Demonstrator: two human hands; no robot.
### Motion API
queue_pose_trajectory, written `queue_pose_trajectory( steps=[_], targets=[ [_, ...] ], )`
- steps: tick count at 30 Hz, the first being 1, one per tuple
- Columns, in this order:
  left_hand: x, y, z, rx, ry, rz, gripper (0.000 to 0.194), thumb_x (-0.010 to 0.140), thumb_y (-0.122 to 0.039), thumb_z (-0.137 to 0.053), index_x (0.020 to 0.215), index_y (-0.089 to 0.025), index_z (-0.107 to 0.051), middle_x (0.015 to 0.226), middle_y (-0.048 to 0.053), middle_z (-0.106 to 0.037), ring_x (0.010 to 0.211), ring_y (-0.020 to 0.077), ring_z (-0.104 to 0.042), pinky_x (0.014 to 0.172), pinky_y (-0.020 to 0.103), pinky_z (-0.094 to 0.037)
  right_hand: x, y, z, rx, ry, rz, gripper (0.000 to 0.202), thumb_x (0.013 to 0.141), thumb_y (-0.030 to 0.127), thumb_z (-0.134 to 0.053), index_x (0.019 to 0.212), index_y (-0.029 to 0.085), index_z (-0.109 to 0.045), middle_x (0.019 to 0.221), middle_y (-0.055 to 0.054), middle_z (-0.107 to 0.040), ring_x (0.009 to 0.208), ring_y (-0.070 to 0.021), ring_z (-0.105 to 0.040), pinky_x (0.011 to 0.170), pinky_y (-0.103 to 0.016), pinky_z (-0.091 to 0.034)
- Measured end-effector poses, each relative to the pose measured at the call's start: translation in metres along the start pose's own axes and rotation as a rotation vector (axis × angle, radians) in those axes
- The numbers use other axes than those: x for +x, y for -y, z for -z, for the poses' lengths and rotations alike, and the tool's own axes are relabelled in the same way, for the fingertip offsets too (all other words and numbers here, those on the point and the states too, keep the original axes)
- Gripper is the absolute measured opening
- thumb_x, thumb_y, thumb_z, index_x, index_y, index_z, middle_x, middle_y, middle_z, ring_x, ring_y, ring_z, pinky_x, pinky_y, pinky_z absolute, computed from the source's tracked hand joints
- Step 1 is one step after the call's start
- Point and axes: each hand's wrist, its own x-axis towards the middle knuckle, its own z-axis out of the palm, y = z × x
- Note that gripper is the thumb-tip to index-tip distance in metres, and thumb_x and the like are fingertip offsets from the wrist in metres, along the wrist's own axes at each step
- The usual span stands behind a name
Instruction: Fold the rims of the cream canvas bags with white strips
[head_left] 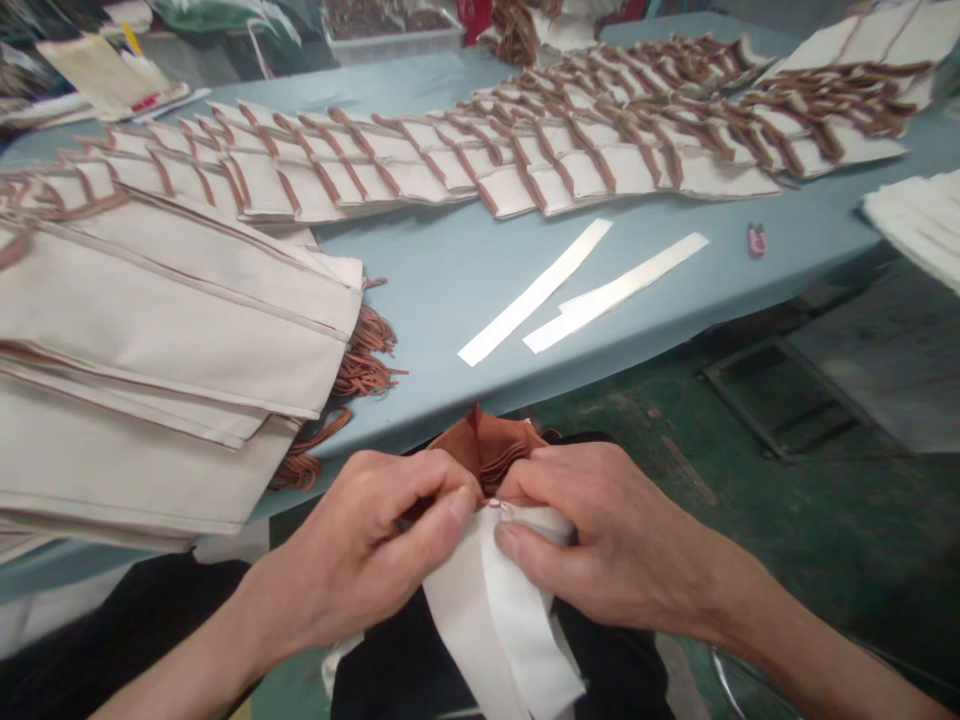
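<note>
Just above my lap, my left hand (pixel 405 525) and my right hand (pixel 581 520) meet at a cream and brown fabric piece (pixel 469 600). Both pinch its gathered edge between thumb and fingers. Folded brown fabric (pixel 495 450) rises behind the fingertips. A white strip (pixel 525 630) hangs from under my right thumb, over the cream cloth. Right where the fingertips come together there is a small seam or knot, too fine to make out.
On the blue-covered table (pixel 420 260) lie a stack of cream fabric panels (pixel 180 310) with brown cords (pixel 367 350), long overlapping rows of brown-edged cream pieces (pixel 405 160), loose white strips (pixel 540 290) and a small pink tool (pixel 756 240). A metal frame (pixel 750 400) stands lower right.
</note>
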Motion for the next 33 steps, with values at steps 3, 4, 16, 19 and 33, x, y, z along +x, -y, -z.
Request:
queue_pose_trajectory(
  steps=[3, 4, 16, 19, 33],
  targets=[
    [0.008, 0.001, 0.008, -0.126, 0.157, 0.122, 0.038, 0.109, -0.031, -0.040, 0.075, -0.019, -0.052, 0.067, -0.007, -0.047, 0.061, 0.0082, -0.045, 0.056, 0.021, -0.034, -0.001, 0.001, 0.001, -0.015, -0.023, 0.031, 0.018, 0.083, 0.015, -0.061, 0.067, 0.019, -0.056, 0.064, 0.003, -0.061, 0.062, -0.0130, -0.053, 0.065, -0.029, -0.034],
    [0.011, 0.003, 0.010, -0.186, 0.213, 0.145, 0.040, 0.110, -0.035, -0.041, 0.074, -0.019, -0.050, 0.068, -0.007, -0.044, 0.061, 0.0085, -0.043, 0.056, 0.021, -0.033, -0.001, 0.001, 0.002, -0.019, -0.025, 0.037, 0.018, 0.083, 0.015, -0.061, 0.067, 0.019, -0.056, 0.064, 0.003, -0.061, 0.063, -0.0132, -0.053, 0.066, -0.030, -0.034],
    [0.021, 0.012, 0.013, -0.275, 0.387, 0.042, 0.035, 0.109, -0.038, -0.047, 0.083, -0.018, -0.059, 0.071, -0.006, -0.051, 0.065, 0.0100, -0.047, 0.061, 0.023, -0.035, 0.000, 0.000, 0.008, 0.023, -0.023, 0.043, 0.016, 0.080, 0.009, -0.068, 0.070, 0.019, -0.063, 0.067, 0.004, -0.067, 0.067, -0.0147, -0.060, 0.072, -0.030, -0.038],
    [0.020, 0.009, 0.014, -0.115, 0.347, -0.006, 0.028, 0.109, -0.031, -0.050, 0.087, -0.019, -0.062, 0.075, -0.006, -0.057, 0.070, 0.0102, -0.054, 0.067, 0.022, -0.038, 0.000, -0.002, 0.005, -0.026, -0.021, 0.053, 0.015, 0.080, 0.009, -0.068, 0.070, 0.020, -0.064, 0.068, 0.002, -0.068, 0.068, -0.0163, -0.061, 0.071, -0.031, -0.038],
    [0.011, -0.005, 0.001, 0.396, 0.180, -0.349, 0.042, 0.114, -0.027, -0.028, 0.078, -0.021, -0.048, 0.067, -0.005, -0.054, 0.055, 0.0127, -0.050, 0.054, 0.032, -0.035, 0.000, -0.004, 0.016, 0.301, 0.163, 0.018, 0.022, 0.092, 0.021, -0.046, 0.071, 0.020, -0.052, 0.067, 0.003, -0.057, 0.062, -0.0118, -0.049, 0.066, -0.027, -0.036]
  ],
)
